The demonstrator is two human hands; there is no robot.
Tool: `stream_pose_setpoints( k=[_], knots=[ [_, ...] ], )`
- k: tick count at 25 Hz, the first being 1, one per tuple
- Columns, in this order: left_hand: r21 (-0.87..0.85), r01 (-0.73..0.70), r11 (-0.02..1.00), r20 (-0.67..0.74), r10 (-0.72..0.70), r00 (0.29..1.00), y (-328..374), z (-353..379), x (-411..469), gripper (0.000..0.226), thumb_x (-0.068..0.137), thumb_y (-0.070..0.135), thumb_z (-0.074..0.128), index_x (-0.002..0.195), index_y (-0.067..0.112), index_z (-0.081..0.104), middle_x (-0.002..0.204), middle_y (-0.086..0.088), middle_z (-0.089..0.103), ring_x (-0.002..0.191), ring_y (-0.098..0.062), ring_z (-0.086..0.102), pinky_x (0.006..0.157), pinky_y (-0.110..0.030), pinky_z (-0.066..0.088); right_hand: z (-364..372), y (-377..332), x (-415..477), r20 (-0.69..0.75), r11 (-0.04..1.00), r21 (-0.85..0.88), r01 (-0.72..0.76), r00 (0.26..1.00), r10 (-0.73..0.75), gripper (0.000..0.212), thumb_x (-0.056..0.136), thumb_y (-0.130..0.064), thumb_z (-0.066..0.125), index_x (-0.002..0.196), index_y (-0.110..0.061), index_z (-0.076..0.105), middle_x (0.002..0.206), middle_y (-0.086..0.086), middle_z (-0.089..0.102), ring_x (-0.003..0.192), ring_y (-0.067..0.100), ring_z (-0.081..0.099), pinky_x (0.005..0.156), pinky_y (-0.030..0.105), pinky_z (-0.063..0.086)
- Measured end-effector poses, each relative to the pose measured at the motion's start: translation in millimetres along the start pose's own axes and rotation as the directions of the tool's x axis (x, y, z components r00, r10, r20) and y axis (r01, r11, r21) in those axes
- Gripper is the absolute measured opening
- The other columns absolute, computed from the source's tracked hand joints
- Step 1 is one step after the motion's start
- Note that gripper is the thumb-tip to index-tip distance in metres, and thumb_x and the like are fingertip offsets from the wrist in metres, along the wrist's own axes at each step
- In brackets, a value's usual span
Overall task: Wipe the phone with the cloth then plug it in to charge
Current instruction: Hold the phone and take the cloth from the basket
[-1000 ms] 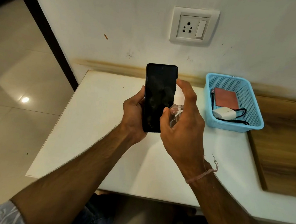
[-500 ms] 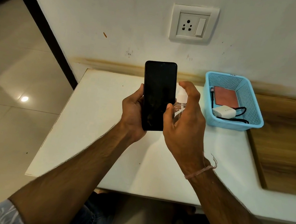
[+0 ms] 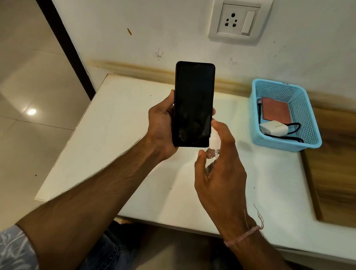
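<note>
**Phone held up for a spray before the wipe**

The white counter [image 3: 124, 173] carries a blue basket [image 3: 314, 136] at the wall, below and right of the socket [image 3: 239, 19], so the charging gear sits near the outlet. Above the counter, the left hand [image 3: 160, 128] grips the phone [image 3: 192, 105] by its lower sides, probably to leave the dark screen free. The right hand [image 3: 219, 174] curls its fingers [image 3: 220, 129] round a small spray bottle [image 3: 213, 142], with the nozzle beside the phone's lower corner. The basket holds what looks like a folded reddish cloth [image 3: 275, 111] and the white charger [image 3: 274, 128].
</note>
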State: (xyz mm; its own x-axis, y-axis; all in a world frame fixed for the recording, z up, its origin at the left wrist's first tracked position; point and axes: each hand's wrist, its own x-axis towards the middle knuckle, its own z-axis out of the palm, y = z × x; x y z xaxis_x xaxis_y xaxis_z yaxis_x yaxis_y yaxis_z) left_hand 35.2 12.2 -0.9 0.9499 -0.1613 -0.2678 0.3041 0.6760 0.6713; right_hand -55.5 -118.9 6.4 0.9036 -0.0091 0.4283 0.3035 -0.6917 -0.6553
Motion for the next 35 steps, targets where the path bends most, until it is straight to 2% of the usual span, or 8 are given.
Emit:
stream_pose_setpoints(
  k=[6, 9, 13, 16, 18, 21, 27, 35],
  knots=[
    [0.007, -0.005, 1.0, 0.013, 0.005, 1.0, 1, -1, 0, 0.064, 0.101, 0.057, 0.035, 0.132, 0.008, 0.065, 0.122, -0.022, 0.069, 0.107, -0.04, 0.068, 0.088, -0.047, 0.056, -1, 1, 3, -0.038, 1.0, 0.02, 0.009, 0.999, -0.008, 0.059, 0.085, -0.03, 0.064, 0.134, -0.032, 0.03, 0.129, 0.0, 0.058, 0.076, 0.017, 0.068, 0.076, 0.025, 0.059],
    [0.018, -0.005, 1.0, 0.013, 0.005, 1.0, 1, -1, -1, 0.064, 0.102, 0.058, 0.034, 0.127, 0.011, 0.069, 0.121, -0.02, 0.07, 0.107, -0.039, 0.069, 0.085, -0.045, 0.057, -2, 2, 5, -0.052, 0.999, 0.035, 0.018, 0.999, -0.016, 0.063, 0.085, -0.026, 0.066, 0.136, -0.031, 0.03, 0.133, -0.002, 0.055, 0.078, 0.016, 0.068, 0.077, 0.024, 0.059],
    [0.047, 0.009, 0.999, 0.03, -0.01, 0.999, 2, -1, -2, 0.065, 0.101, 0.059, 0.031, 0.115, 0.014, 0.076, 0.113, -0.017, 0.074, 0.101, -0.036, 0.072, 0.083, -0.044, 0.058, -5, 2, 14, -0.095, 0.997, 0.059, 0.054, 0.994, -0.048, 0.068, 0.087, -0.021, 0.068, 0.14, -0.03, 0.027, 0.138, -0.009, 0.044, 0.104, 0.006, 0.057, 0.091, 0.005, 0.042],
    [0.015, 0.023, 1.0, 0.064, -0.024, 0.998, 2, 0, -1, 0.068, 0.101, 0.059, 0.032, 0.131, 0.007, 0.065, 0.121, -0.025, 0.068, 0.105, -0.041, 0.067, 0.091, -0.05, 0.056, -13, 4, 33, -0.076, 0.974, 0.226, -0.028, 0.996, 0.047, 0.073, 0.087, -0.018, 0.064, 0.144, -0.03, 0.019, 0.142, 0.006, 0.042, 0.116, 0.022, 0.057, 0.095, 0.028, 0.052],
    [0.004, 0.014, 1.0, 0.075, -0.014, 0.997, 2, 0, 1, 0.066, 0.101, 0.057, 0.034, 0.133, 0.006, 0.064, 0.123, -0.027, 0.067, 0.108, -0.043, 0.066, 0.097, -0.052, 0.053, -17, 7, 54, -0.066, 0.943, 0.321, -0.09, 0.991, 0.117, 0.07, 0.087, -0.015, 0.06, 0.144, -0.023, 0.02, 0.131, 0.015, 0.047, 0.113, 0.022, 0.055, 0.095, 0.028, 0.05],
    [-0.009, 0.011, 1.0, 0.097, -0.01, 0.995, 2, 0, 1, 0.063, 0.101, 0.054, 0.037, 0.13, 0.006, 0.066, 0.122, -0.026, 0.068, 0.108, -0.042, 0.066, 0.098, -0.051, 0.052, -19, 17, 97, -0.131, 0.959, 0.273, -0.078, 0.984, 0.117, 0.052, 0.09, -0.015, 0.061, 0.134, -0.009, 0.033, 0.115, 0.008, 0.052, 0.105, 0.013, 0.054, 0.092, 0.017, 0.046],
    [-0.027, 0.027, 0.999, 0.106, -0.024, 0.994, 5, 1, -1, 0.062, 0.101, 0.055, 0.037, 0.132, 0.007, 0.065, 0.13, -0.029, 0.063, 0.111, -0.043, 0.065, 0.096, -0.051, 0.054, 6, 48, 169, -0.097, 0.973, 0.195, -0.124, 0.985, 0.144, 0.049, 0.086, -0.015, 0.069, 0.123, -0.006, 0.038, 0.112, 0.007, 0.061, 0.103, 0.014, 0.06, 0.092, 0.023, 0.046],
    [-0.023, 0.044, 0.999, 0.1, -0.042, 0.994, 4, 1, -2, 0.064, 0.102, 0.055, 0.034, 0.133, 0.007, 0.063, 0.127, -0.028, 0.065, 0.109, -0.044, 0.066, 0.097, -0.052, 0.054, 34, 80, 173, 0.008, 0.968, 0.042, -0.247, 0.969, 0.247, 0.051, 0.086, -0.018, 0.069, 0.125, -0.006, 0.039, 0.112, 0.01, 0.058, 0.1, 0.013, 0.055, 0.097, 0.028, 0.046]
  ],
)
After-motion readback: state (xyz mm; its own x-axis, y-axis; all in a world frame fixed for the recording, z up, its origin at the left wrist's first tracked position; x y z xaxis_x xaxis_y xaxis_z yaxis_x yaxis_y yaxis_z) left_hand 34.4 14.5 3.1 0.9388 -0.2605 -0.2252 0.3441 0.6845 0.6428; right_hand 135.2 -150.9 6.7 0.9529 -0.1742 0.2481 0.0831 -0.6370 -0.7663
